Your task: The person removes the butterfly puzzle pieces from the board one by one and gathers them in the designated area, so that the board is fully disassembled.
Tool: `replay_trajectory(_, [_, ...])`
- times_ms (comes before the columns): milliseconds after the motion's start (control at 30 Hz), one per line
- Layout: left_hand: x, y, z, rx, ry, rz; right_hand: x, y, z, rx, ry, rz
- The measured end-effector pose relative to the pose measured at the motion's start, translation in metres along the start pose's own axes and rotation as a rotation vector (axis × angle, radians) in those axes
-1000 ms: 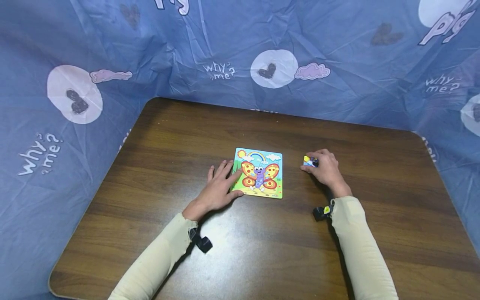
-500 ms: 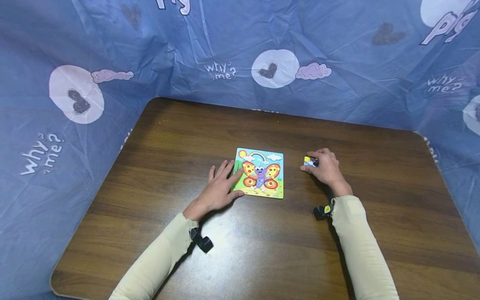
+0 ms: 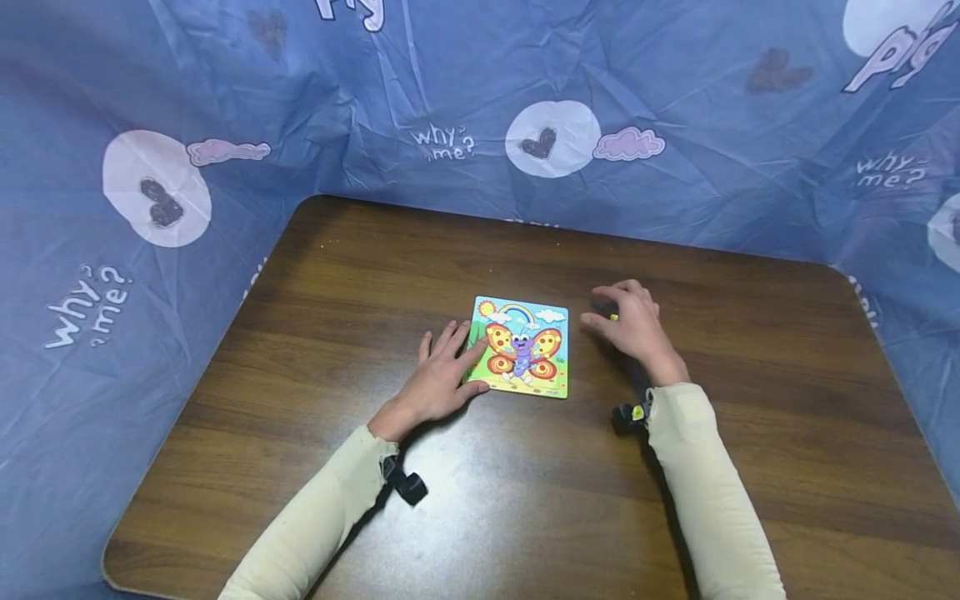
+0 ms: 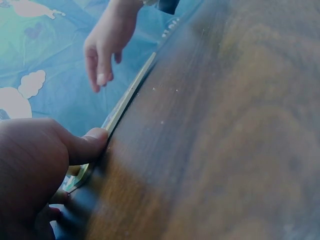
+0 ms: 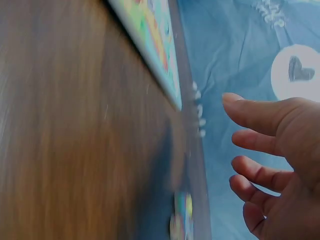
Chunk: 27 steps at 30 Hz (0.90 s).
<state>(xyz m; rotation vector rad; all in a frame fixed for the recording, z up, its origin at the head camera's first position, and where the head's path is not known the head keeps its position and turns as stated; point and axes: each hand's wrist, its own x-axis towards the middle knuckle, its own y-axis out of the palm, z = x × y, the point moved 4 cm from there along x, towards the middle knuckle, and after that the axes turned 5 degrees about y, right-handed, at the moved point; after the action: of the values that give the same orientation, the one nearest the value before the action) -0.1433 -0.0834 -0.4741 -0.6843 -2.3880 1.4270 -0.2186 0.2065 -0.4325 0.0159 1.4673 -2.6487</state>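
A square butterfly jigsaw puzzle [image 3: 519, 347] lies flat on the wooden table. My left hand [image 3: 431, 385] rests along its left side, fingers spread, index fingertip on the picture; in the left wrist view the thumb [image 4: 90, 145] touches the puzzle's edge. To the right of the puzzle, my right hand [image 3: 634, 330] hovers over the table with nothing in its fingers. Beneath it shows a sliver of a small colourful piece [image 3: 614, 317], mostly hidden by the hand. The right wrist view has this small piece [image 5: 183, 215] on the table, blurred, apart from the fingers.
The brown table [image 3: 360, 275] extends around the puzzle on all sides. A blue printed cloth [image 3: 465, 183] hangs behind the table and along its sides. Dark wrist cameras [image 3: 411, 487] sit on both forearms.
My right hand has let go of the small colourful piece, risen, and moved slightly left and away from me. The left hand and the puzzle have stayed in place.
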Motion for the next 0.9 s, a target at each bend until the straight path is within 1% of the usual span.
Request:
replay_trajectory(167, [-0.001,-0.001,0.0,-0.008,-0.01,0.005,0.006,0.011,0.024,0.038,-0.031,0.025])
replay_trajectory(400, [0.0,0.001,0.002,-0.011,-0.014,0.022,0.011,0.025,0.05,0.056,-0.081,0.06])
replay_trajectory(567, [0.0,0.001,0.003,-0.013,-0.008,0.017,0.013,0.034,0.063,0.072,-0.093,0.089])
replay_trajectory(900, [-0.001,0.0,0.003,-0.012,-0.008,0.007,0.018,0.053,0.079,0.07,-0.131,0.124])
